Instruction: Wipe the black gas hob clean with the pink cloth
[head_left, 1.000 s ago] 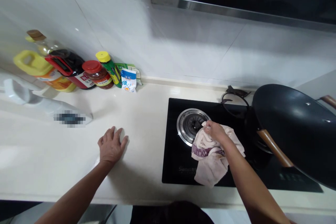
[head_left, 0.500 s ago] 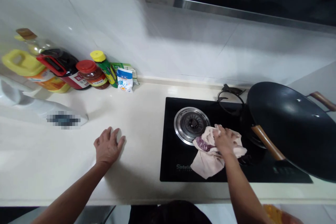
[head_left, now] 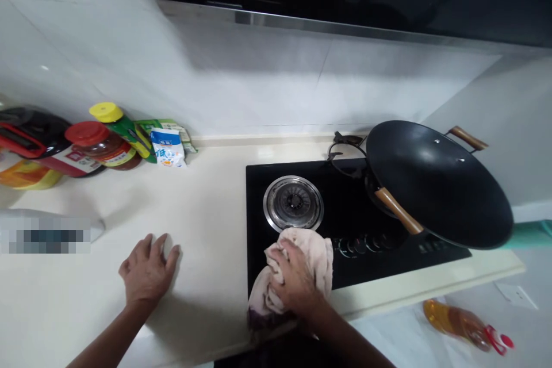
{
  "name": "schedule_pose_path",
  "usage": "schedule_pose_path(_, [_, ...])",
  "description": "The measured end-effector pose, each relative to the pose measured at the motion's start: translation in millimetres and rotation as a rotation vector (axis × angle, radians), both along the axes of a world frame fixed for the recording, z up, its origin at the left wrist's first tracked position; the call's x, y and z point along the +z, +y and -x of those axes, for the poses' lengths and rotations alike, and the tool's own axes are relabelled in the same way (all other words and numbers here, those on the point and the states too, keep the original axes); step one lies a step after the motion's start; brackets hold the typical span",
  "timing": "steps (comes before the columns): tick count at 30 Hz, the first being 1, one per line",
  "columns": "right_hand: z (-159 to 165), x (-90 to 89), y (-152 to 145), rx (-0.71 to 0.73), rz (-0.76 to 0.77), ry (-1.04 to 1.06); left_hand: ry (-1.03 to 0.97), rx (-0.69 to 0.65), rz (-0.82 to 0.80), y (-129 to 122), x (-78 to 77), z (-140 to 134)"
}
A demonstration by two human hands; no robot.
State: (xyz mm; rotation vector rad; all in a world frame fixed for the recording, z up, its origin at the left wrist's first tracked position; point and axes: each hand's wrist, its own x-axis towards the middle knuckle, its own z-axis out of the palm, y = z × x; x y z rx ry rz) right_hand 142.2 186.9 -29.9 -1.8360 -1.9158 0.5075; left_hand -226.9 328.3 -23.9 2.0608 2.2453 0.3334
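My right hand (head_left: pixel 295 279) grips a bunched pale pink cloth (head_left: pixel 321 256) at the front left part of the black glass cooktop (head_left: pixel 345 207). Part of the cloth hangs toward the counter's front edge, where a dark purple patch shows. Just behind it is the left burner (head_left: pixel 294 202), a steel ring with a dark centre and no pan on it. My left hand (head_left: pixel 149 270) rests on the pale countertop (head_left: pixel 207 230) left of the cooktop, palm down with the fingers spread, holding nothing.
A black wok (head_left: pixel 440 184) with wooden handles sits over the right burner, beside a loose pan support (head_left: pixel 345 152). Jars, bottles and a white salt packet (head_left: pixel 168 148) line the wall at left. A white bottle (head_left: pixel 95 230) lies nearby. An oil bottle (head_left: pixel 461 325) is at lower right.
My right hand has drawn the cloth from the middle of the cooktop toward its front left corner. My left hand stays on the counter. The view has turned to the right.
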Motion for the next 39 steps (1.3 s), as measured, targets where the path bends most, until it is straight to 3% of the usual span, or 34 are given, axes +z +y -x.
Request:
schedule_pose_path(5, [-86,-25.3,29,-0.360,-0.131,0.031,0.010,0.021,0.117,2,9.9,-3])
schedule_pose_path(8, [-149,-22.3,76,-0.372,-0.206,0.028,0.030,0.025,0.130,3,12.2,-4])
schedule_pose_path(12, [-212,-0.9,145,-0.341,-0.002,-0.106,0.025,0.033,0.096,4,9.2,-4])
schedule_pose_path(14, [-234,6.9,161,-0.354,0.097,-0.205,0.025,0.040,0.089,5,7.4,-3])
schedule_pose_path(17, [-258,9.0,148,-0.381,0.154,-0.293,0.031,0.045,0.106,6,6.6,-2])
schedule_pose_path(23, [-288,15.1,75,-0.470,0.368,-0.326,0.017,0.045,0.135,7,10.9,-4])
schedule_pose_path(29, [-284,28.7,60,-0.544,0.515,-0.316,0.012,0.056,0.142,7,12.7,-4])
schedule_pose_path(35, [-302,43.6,36,-0.228,0.572,-0.119,0.008,0.037,0.134,8,9.8,0])
schedule_pose_path(39, [-298,47.9,34,-0.255,0.597,-0.200,0.023,0.050,0.148,9,5.4,1])
